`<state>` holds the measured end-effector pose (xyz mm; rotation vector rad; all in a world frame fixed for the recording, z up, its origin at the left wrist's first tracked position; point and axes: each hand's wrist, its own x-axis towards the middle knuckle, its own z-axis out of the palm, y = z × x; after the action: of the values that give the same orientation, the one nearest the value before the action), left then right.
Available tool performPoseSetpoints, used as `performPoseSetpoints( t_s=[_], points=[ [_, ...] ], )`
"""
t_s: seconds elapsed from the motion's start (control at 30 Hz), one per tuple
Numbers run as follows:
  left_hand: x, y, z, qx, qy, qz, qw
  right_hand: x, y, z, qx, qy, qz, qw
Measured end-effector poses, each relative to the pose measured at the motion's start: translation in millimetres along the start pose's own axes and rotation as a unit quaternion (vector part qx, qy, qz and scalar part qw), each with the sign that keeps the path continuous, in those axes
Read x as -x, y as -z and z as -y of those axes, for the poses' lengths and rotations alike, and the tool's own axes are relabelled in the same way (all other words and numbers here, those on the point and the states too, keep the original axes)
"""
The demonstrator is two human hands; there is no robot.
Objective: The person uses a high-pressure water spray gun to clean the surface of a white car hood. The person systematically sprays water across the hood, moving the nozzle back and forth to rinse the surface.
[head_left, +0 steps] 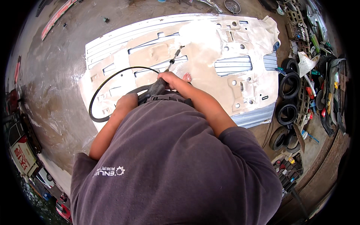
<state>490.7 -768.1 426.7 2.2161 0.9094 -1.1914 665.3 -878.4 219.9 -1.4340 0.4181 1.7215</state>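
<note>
I hold a black pressure washer gun [156, 88] close in front of my waist. My right hand [169, 79] is closed round its front part. At its rear, my left hand [128, 102] is closed too, its fingers partly hidden. From the gun a thin metal lance [172, 63] points forward over a large beige moulded car floor liner [206, 88] with many cutouts. Beneath the liner lies a ribbed metal sheet [255, 115]. A black hose [96, 93] loops out to the left of the gun. The liner's far middle is glaring white, so whether water is spraying there cannot be made out.
Old tyres [289, 84] are stacked along the right, beside a heap of car parts [330, 93]. Wet concrete [60, 90] stretches to the left. A round metal pan [232, 6] is beyond the sheet. My bare foot [187, 77] shows on the liner.
</note>
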Motion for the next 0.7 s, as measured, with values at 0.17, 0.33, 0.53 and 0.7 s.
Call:
performPoseSetpoints(
  t_s=[0.17,0.33,0.53,0.7],
  points=[
    [2.3,-2.1,10.8,-0.011,0.025,0.017,0.999,-26.9,-7.4,-22.7,0.009,-0.013,0.042,0.999],
    [11.3,-7.8,14.8,0.008,0.038,0.005,0.999,-6.4,-22.9,-10.6,-0.014,0.025,0.004,1.0],
    [10.8,-20.7,22.3,0.009,0.044,0.007,0.999,-3.1,-27.4,-14.4,0.046,0.007,0.042,0.998],
    [26.3,-6.5,15.9,0.003,0.049,0.026,0.998,-32.2,-27.3,-36.6,0.043,-0.03,0.053,0.997]
  ],
)
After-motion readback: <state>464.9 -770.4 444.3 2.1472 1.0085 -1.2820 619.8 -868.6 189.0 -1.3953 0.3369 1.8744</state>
